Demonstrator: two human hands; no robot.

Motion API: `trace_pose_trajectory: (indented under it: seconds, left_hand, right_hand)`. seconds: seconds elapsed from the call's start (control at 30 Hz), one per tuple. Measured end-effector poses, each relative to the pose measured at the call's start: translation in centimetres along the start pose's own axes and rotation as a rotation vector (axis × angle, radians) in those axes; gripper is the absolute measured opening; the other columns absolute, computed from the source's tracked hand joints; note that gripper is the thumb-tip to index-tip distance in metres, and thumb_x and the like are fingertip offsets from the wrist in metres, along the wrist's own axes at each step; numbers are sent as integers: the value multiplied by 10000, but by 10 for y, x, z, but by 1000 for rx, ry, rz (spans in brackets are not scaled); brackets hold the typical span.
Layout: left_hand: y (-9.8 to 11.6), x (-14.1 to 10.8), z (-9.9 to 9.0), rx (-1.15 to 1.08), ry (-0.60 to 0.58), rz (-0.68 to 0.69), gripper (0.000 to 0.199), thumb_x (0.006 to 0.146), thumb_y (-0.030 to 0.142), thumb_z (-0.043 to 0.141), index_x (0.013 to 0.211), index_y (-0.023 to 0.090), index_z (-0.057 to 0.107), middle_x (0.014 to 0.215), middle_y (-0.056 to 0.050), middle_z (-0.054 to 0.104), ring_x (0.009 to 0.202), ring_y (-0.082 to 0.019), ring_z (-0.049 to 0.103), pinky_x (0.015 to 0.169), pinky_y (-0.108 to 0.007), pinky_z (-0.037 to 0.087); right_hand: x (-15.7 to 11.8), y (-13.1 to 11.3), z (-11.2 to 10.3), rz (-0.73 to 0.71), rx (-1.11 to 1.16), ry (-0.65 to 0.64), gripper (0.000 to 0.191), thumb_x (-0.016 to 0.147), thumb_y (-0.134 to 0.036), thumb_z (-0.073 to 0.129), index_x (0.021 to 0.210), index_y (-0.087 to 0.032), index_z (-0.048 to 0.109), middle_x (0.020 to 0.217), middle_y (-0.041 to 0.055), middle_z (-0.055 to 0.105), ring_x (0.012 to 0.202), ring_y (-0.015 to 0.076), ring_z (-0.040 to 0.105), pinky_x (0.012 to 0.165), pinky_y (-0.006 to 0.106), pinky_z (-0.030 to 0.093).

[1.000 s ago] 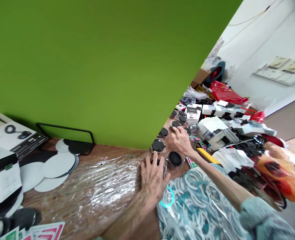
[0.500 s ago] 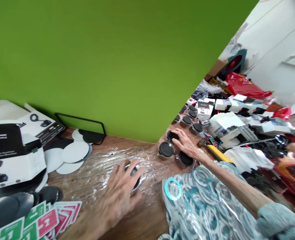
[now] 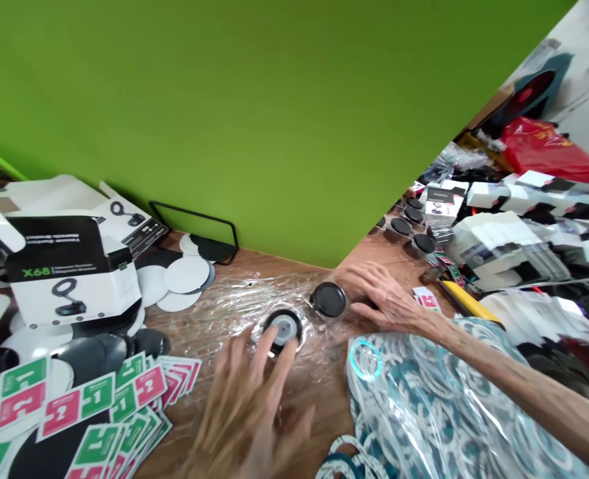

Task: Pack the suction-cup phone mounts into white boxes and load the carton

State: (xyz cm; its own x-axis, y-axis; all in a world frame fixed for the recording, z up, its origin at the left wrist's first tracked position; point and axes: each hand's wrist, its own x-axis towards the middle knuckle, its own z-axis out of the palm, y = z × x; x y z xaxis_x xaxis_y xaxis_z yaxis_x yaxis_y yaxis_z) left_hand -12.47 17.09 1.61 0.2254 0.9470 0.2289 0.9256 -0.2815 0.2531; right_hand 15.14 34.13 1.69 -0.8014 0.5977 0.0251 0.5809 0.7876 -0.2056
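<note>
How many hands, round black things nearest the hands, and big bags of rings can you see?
Bare hands: 2
Round black pieces nearest them: 2
Clear plastic bag of teal-and-white rings: 1
Total: 5

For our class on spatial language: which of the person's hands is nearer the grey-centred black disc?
Left. The left hand partly covers the grey-centred black disc in this view; the right hand is farther right, beyond another black disc.
</note>
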Motion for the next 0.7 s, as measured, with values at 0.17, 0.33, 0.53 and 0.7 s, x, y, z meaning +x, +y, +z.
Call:
trace_pose_trajectory:
  seconds: [0.17,0.33,0.53,0.7]
  left_hand:
    - [23,82,24,-40,-37,-64,697,844,601,493,1457,311,330,1492,-121,340,1315,-413,354,1024,-656,318]
    - [9,79,45,-29,-138,-38,589,891,519,452,1440,319,377,1407,-125,464,1200,-376,490,992,-596,370]
    - [-37,16,23,129,-22,-8,581,853,404,491,1418,291,417,1265,-137,554,1007,-341,571,846,-506,449]
    - [-45,0,17,145,6,12,606,847,457,494,1417,269,414,1252,-161,541,979,-355,566,788,-501,449]
  right_hand:
    - [-24,3,11,316,48,-55,618,886,-523,524,1409,-233,366,1415,162,383,1298,331,402,1034,531,396]
    - [9,-25,16,191,144,-57,611,830,-356,596,1388,-217,388,1375,145,422,1270,325,398,1064,520,367]
    - [18,-53,-1,148,146,44,594,885,-466,546,1412,-254,372,1435,117,383,1301,293,379,1070,477,371]
    - [-33,20,1,653,-215,191,587,886,-615,450,1368,-281,461,1450,156,358,1326,426,298,1004,710,277]
